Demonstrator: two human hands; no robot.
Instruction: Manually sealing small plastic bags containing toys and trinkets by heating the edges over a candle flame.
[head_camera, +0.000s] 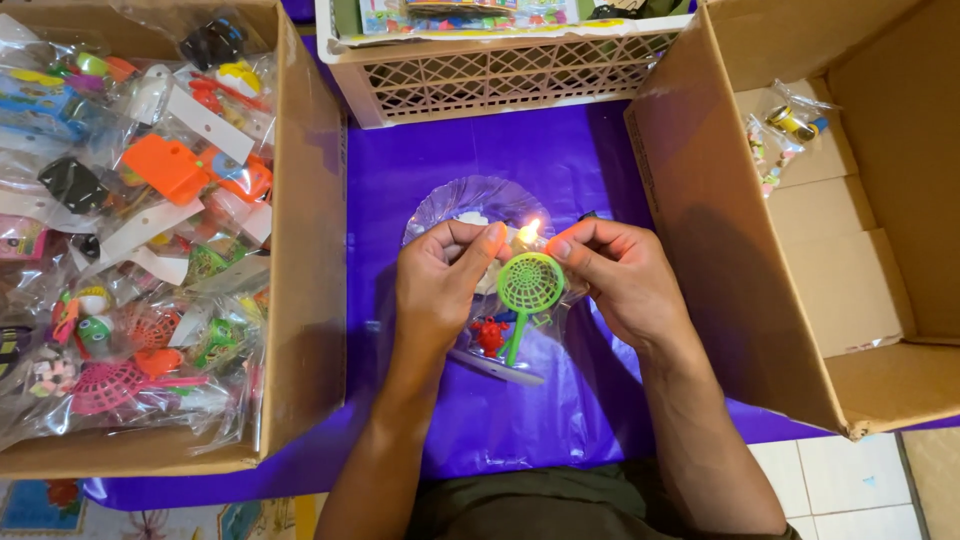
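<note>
A clear bag (505, 300) with a green net (530, 283) and red toy (490, 335) inside is held over the purple cloth (400, 180). Its top edge is pinched by left hand (440, 280) and right hand (610, 275), thumb against forefinger, at a small flame (529, 232). Sealing appears underway, not finished. Left of the cloth, a box (310, 250) is full of bagged toys; right of it, a box (700, 230) holds only two bags (785, 130).
</note>
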